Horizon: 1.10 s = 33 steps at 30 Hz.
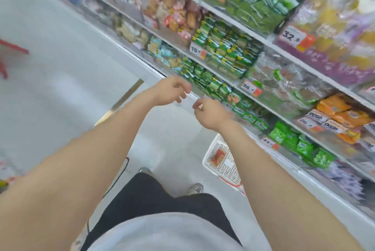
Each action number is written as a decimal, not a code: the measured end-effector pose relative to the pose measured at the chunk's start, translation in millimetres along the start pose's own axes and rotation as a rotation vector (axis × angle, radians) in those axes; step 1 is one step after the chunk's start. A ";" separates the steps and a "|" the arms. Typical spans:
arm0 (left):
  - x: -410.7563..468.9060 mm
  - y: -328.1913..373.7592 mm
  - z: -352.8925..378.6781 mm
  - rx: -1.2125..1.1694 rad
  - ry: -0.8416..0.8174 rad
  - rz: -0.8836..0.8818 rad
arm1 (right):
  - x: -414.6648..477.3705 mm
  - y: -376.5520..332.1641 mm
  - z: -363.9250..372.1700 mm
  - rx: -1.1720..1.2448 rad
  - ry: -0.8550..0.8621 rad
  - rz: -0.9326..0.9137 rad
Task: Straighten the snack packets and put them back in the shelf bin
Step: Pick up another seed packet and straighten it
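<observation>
The whole view is blurred by motion. Both my arms reach forward toward a shop shelf. My left hand (172,90) hangs in front of the shelf's edge with its fingers loosely curled and holds nothing. My right hand (209,111) is just right of it, fingers loosely bent, also holding nothing. Right behind the hands, green snack packets (215,86) stand in a clear shelf bin (194,96). More green packets (229,52) fill the bin one shelf higher.
A white perforated basket (223,159) with one red packet (217,157) in it sits on the floor by the shelf foot. Orange packets (343,112) and price tags (251,89) line the shelves to the right. A red stool leg (8,50) shows at far left.
</observation>
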<state>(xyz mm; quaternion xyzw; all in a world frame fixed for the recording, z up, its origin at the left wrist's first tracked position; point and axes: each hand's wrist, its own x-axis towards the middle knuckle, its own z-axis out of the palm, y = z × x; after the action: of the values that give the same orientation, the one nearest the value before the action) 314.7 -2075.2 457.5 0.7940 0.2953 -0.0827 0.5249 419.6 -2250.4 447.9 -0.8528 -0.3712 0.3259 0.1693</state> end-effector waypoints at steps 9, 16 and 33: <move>-131.3 -151.3 -169.2 -0.223 0.412 -0.173 | 69.3 -213.0 90.4 -0.007 -0.100 -0.154; -179.7 -237.4 -269.4 -0.292 0.592 -0.264 | 122.6 -357.7 143.8 -0.046 -0.281 -0.320; -131.4 -363.8 -638.3 -0.294 0.864 -0.394 | 401.8 -711.2 217.7 -0.105 -0.410 -0.599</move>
<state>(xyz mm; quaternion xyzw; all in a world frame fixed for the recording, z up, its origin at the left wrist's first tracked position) -108.2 -1462.2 507.9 0.6026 0.6387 0.1986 0.4354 105.1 -1467.1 493.5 -0.6307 -0.6472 0.4065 0.1351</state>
